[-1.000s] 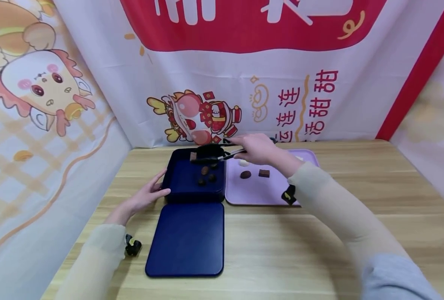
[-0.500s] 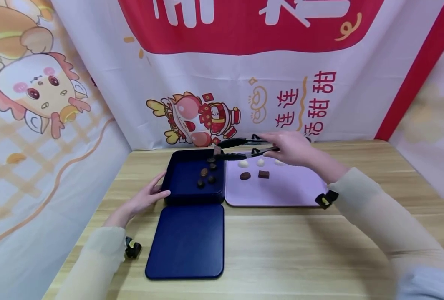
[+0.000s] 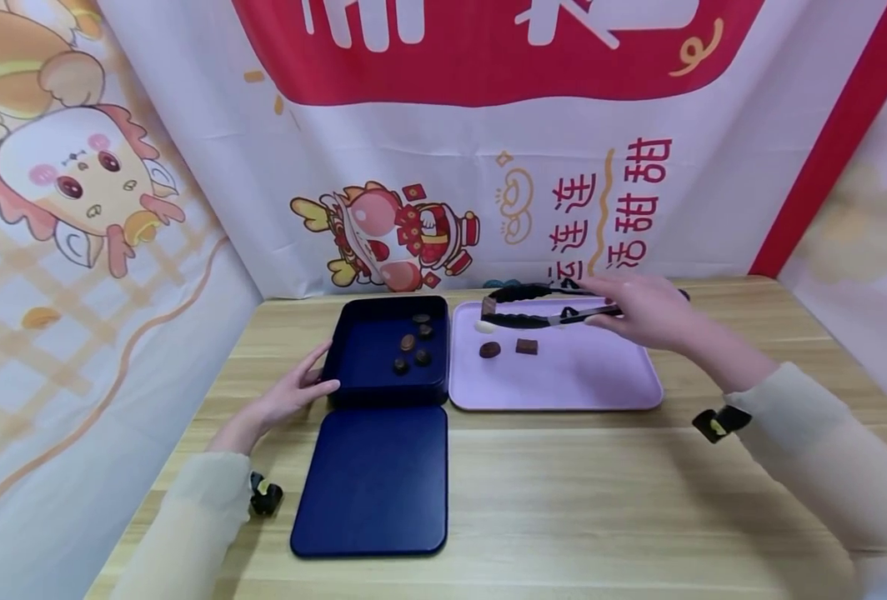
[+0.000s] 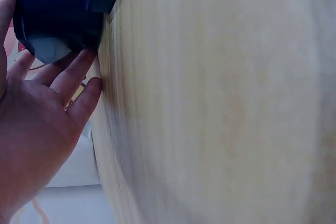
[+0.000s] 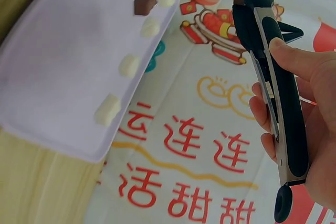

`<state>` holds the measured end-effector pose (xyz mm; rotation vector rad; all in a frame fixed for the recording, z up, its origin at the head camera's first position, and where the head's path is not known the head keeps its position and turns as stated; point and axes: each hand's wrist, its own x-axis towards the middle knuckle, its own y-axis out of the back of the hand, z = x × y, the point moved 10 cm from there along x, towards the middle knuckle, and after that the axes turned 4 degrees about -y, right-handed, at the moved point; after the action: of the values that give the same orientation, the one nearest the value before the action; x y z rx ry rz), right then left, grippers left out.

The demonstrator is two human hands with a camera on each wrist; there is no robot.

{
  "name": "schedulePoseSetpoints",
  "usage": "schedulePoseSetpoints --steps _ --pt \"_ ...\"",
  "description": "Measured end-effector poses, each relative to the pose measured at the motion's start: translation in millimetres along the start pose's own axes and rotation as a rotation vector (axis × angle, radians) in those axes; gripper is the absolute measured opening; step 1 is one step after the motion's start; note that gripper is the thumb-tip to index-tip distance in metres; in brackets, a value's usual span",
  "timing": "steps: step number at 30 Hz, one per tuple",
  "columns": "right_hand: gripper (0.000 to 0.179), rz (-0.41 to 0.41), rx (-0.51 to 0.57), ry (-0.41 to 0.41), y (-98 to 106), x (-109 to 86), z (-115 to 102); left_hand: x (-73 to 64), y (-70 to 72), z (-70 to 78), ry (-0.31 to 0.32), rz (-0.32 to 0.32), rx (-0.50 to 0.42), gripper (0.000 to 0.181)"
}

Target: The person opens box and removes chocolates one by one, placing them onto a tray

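Navy box (image 3: 361,354) and lilac tray (image 3: 563,379) sit side by side on the wood table (image 3: 563,500), the box on the left. The right hand (image 3: 642,310) holds the black and silver tongs (image 5: 286,103), its thumb on 1 side and its other fingers curled round the opposite side, all clamped on the handles. The tips of the tongs grip 1 brown chocolate (image 3: 489,307), which is off the surface, over the tray's back left corner in the head view.

The left hand (image 3: 293,392) touches the left wall of the box, fingers spread apart and mostly straight, the thumb at the near corner.

In the box lie 5 dark sweets (image 3: 408,342), all toward its right side. On the tray are 2 brown pieces, 1 oval (image 3: 490,350) and 1 square (image 3: 528,347), near each other; along the back edge the right wrist view shows 4 white pieces (image 5: 129,66) in a row.

The lid (image 3: 372,483), also navy, lies flat just in front of the box. Behind the table hangs a white cloth (image 3: 443,137) with red print and a cartoon figure (image 3: 391,237).
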<state>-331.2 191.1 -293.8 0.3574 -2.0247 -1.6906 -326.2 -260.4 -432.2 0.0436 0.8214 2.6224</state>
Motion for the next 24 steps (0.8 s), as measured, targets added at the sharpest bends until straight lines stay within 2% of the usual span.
schedulePoseSetpoints --steps 15,24 --pt "0.058 -0.021 0.027 -0.085 -13.0 -51.6 54.5 -1.1 -1.5 2.5 0.001 0.006 -0.004 0.079" --pt "0.057 -0.029 0.015 -0.107 -28.6 -66.3 78.3 0.5 -1.0 -6.0 0.029 0.002 -0.011 0.079"
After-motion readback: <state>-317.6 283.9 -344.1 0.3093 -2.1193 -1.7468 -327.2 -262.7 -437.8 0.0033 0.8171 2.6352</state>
